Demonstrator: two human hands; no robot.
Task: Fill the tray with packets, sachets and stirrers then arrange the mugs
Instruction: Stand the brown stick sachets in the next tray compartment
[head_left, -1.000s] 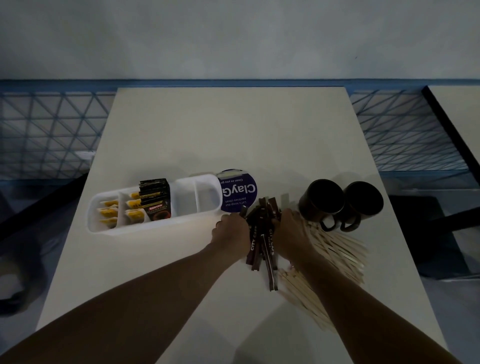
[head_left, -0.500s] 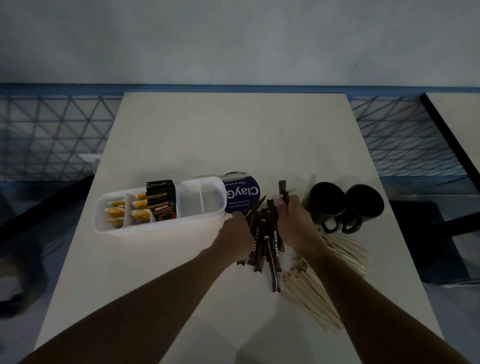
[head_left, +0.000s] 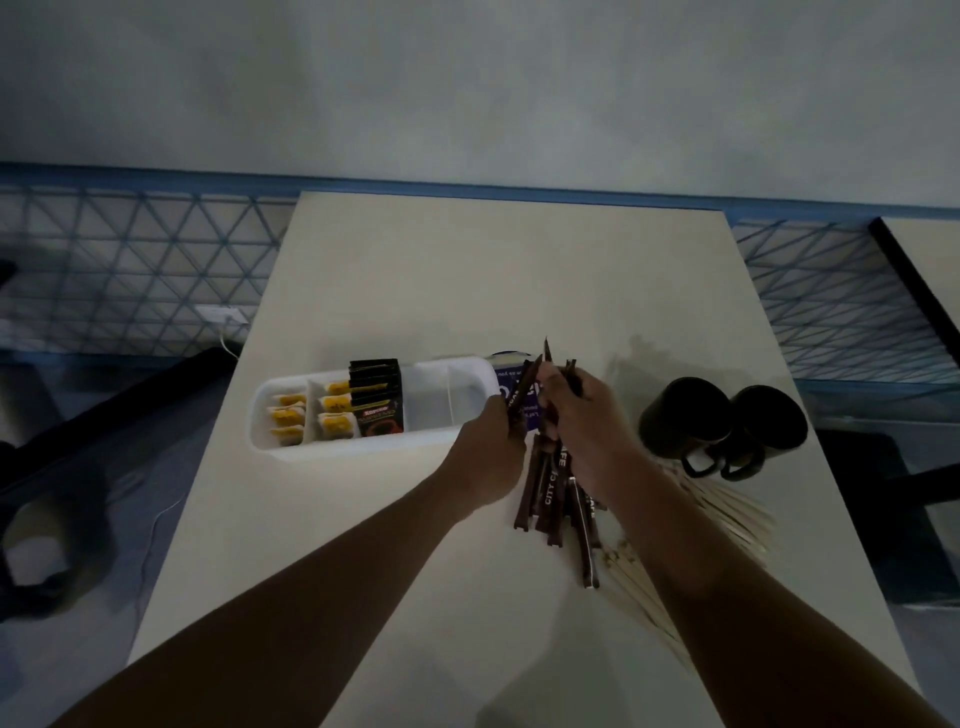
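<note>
A white divided tray (head_left: 363, 446) lies on the table, with yellow packets (head_left: 285, 418) in its left compartments and black sachets (head_left: 379, 400) in the middle. Its two right compartments look bare. Just right of the tray, my left hand (head_left: 491, 457) and my right hand (head_left: 584, 431) both grip a bundle of dark brown stick sachets (head_left: 550, 493), whose top ends are raised off the table. Wooden stirrers (head_left: 727, 514) lie fanned out under my right forearm. Two black mugs (head_left: 722, 423) stand side by side at the right.
A round blue-labelled lid or tub (head_left: 511, 374) sits behind my hands, against the tray's right end. The white table (head_left: 493, 275) stretches far behind the tray. Blue lattice flooring lies on both sides, and dark furniture stands at the left and right.
Both hands have gathered the stick sachets and lifted their top ends up and toward the tray. The view has shifted slightly; tray and mugs have stayed put.
</note>
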